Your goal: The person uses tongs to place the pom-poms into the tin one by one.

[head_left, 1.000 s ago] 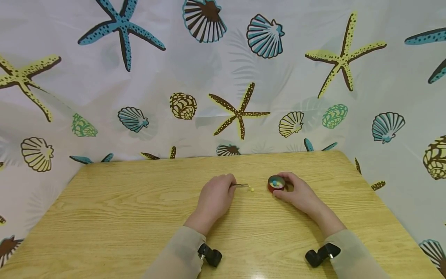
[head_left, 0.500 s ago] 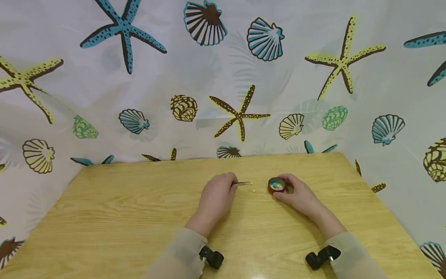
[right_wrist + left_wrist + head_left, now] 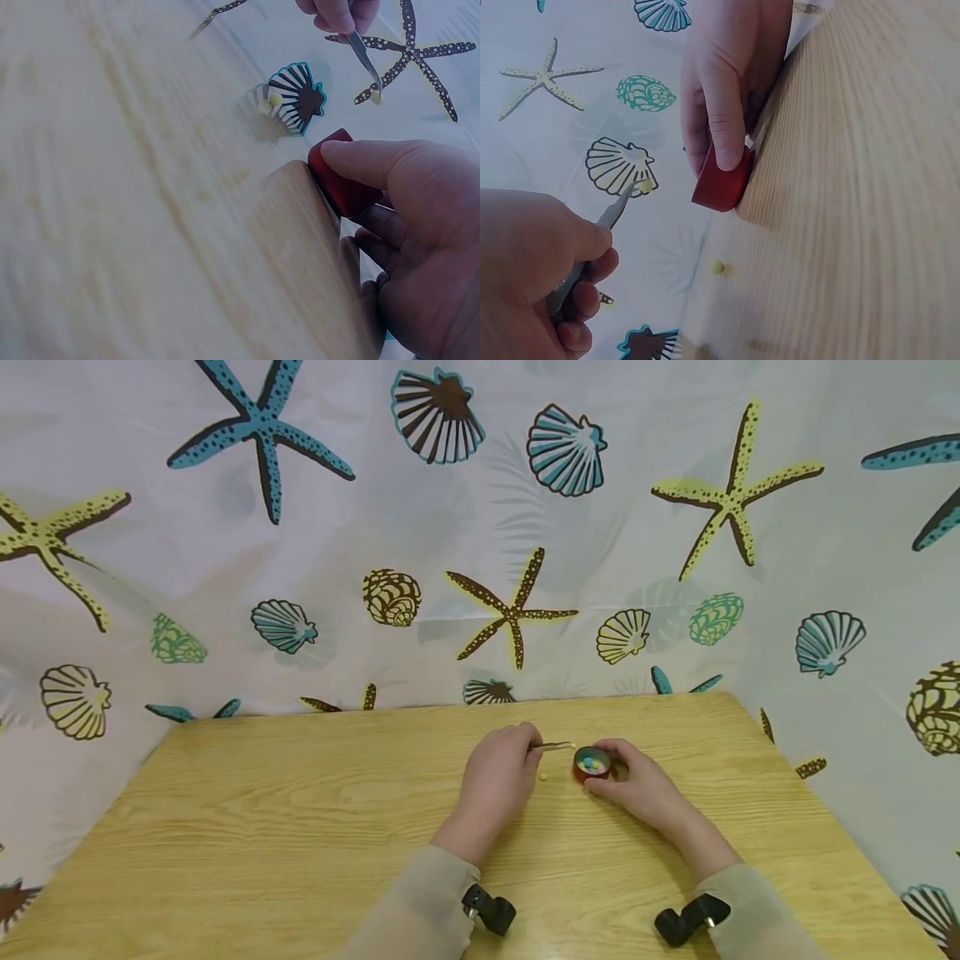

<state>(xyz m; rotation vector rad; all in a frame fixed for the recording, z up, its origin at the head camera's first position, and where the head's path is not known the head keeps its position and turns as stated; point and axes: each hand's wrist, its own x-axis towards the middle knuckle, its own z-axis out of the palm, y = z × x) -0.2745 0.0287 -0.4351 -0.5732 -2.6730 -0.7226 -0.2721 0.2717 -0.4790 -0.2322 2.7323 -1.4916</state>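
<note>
My left hand grips metal tweezers. At their tips is a small yellow bead, held just off the left rim of a small round red tin. With thumb and fingers around its side, my right hand holds the tin upright on the table. Inside the tin, blue beads and yellow ones show from above; their exact number is too small to tell. Another yellow bead lies loose on the table, left of the tin and by my left fingers.
The pale wooden table spreads out to both sides. A white cloth printed with starfish and shells hangs behind its back edge and along its sides. A black wrist-worn camera sits on my left sleeve.
My left hand has moved right, bringing the tweezers and a yellow bead from the table close to the tin. The loose bead stays on the table. My right hand keeps its hold.
</note>
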